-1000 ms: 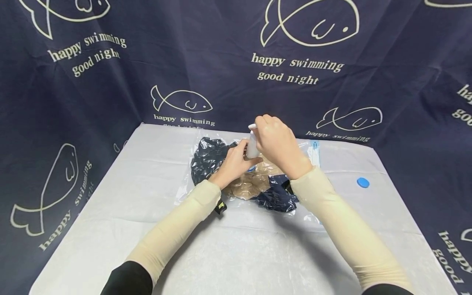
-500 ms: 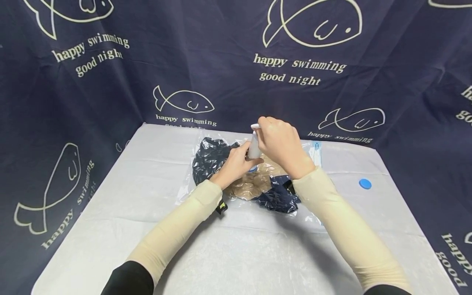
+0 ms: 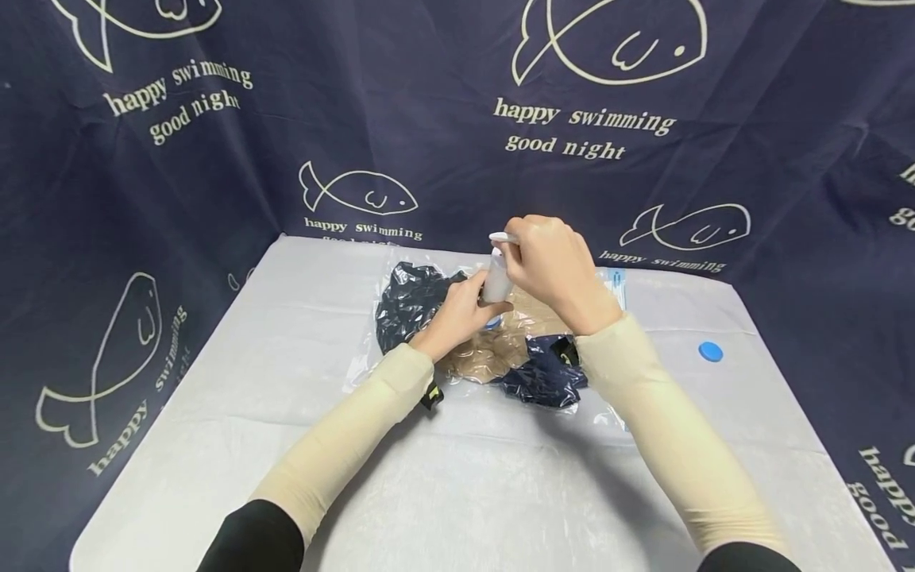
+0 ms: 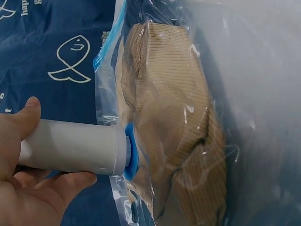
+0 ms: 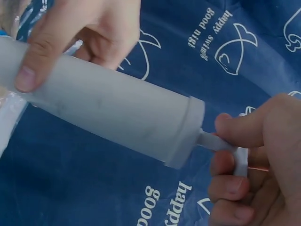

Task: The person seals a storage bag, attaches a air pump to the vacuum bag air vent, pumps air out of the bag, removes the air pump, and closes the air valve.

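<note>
Apparently pumping air from the bag (image 3: pixel 403 306); gripping the white pump (image 4: pixel 77 147) by barrel (image 5: pixel 113 110) with left hand (image 3: pixel 460 311), handle (image 3: pixel 503 237) with right hand (image 3: pixel 550 262) (set against blue valve (image 4: pixel 134 153)); likely needs a straight stroke next.

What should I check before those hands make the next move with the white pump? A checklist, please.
1. White pump steadied: left hand holds its barrel. Ok.
2. Handle held: right hand grips it. Ok.
3. Pump set on the blue valve: its end meets it. Ok; whether airtight, cannot tell.
4. Blue cap out of the way: on the table, apart from the clear bag. Ok.
5. Bag's edges sealed: cannot tell.
</note>
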`<state>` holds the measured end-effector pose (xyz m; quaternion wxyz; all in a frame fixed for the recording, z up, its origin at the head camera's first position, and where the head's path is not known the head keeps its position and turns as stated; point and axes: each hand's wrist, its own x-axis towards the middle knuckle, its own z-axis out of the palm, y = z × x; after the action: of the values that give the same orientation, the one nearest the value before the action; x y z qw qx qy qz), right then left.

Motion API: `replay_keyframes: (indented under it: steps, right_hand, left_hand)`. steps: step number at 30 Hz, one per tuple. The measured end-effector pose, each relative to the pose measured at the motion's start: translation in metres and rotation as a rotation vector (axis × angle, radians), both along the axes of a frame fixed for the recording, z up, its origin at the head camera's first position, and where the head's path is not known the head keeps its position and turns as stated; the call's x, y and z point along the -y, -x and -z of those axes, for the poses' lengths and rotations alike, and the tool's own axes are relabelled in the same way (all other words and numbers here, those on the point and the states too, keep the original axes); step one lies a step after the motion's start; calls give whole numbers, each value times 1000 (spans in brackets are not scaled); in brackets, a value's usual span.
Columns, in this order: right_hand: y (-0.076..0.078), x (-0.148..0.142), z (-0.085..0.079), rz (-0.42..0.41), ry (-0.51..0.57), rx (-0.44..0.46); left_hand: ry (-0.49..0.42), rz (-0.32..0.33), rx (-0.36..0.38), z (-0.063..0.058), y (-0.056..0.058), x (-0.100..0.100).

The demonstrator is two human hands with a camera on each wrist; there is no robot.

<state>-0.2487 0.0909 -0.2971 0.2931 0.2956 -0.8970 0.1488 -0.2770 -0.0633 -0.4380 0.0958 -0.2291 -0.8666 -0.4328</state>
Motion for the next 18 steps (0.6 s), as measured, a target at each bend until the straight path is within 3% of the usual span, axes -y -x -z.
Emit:
replay_keyframes:
  steps: [4,18]
  right_hand:
    - [-4,-1,-11,-13,22,-8]
    - [-9,-3,-49,-146,112,-203]
  left_hand:
    - [9,-11,9,-1,-1,-1]
    - [2,-19,31,-4,-3,-2]
